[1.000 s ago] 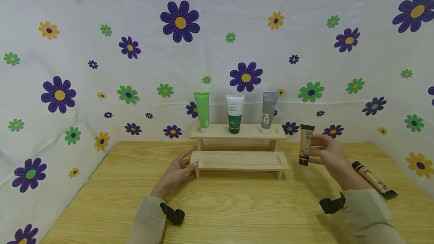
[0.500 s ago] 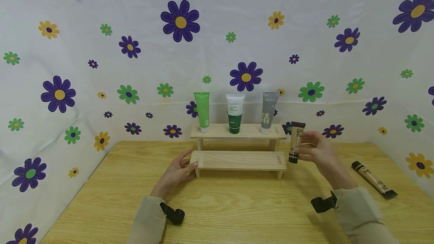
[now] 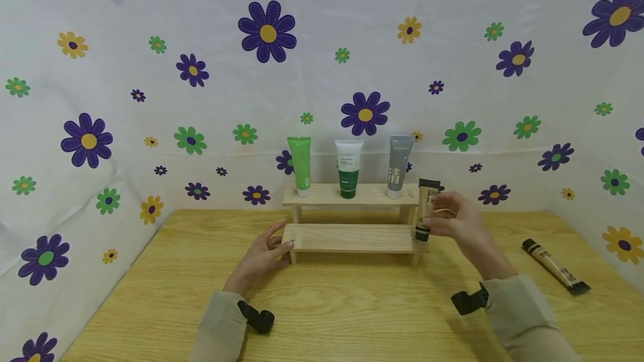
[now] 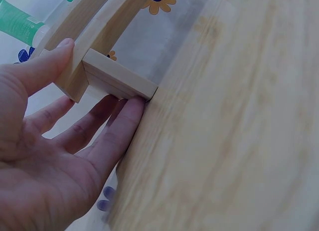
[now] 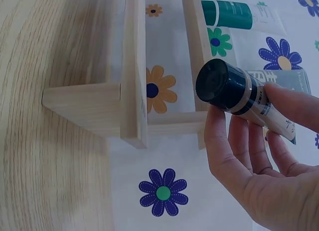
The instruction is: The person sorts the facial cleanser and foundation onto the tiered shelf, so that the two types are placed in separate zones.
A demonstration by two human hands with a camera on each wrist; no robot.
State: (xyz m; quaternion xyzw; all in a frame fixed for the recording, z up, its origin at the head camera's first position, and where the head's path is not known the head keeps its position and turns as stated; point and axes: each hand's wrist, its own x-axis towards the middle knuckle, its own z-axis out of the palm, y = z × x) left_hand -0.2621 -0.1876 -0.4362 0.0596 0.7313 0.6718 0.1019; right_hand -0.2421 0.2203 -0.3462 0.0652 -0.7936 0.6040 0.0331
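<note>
Our right grip [image 3: 460, 225] is narrowed to the width of one beige tube [image 3: 425, 200], pinching it between thumb and fingers with its dark cap [image 5: 218, 84] downward — we judge this leaves the cap free to serve as a foot. The tube is at the right end of the lower shelf [image 3: 352, 237], apparently not touching the wood. Our left grip [image 3: 259, 253] clasps that shelf's left end, fingers against its leg [image 4: 114, 74], probably to keep it from sliding. Behind, on the upper shelf [image 3: 372, 193], a green tube [image 3: 300, 163], a white-and-green tube [image 3: 348, 169] and a grey tube [image 3: 401, 163] stand cap-down, well spaced — likely so none knocks its neighbour. A second beige tube [image 3: 552, 267] lies on the bench [image 3: 342, 306] to our right.
</note>
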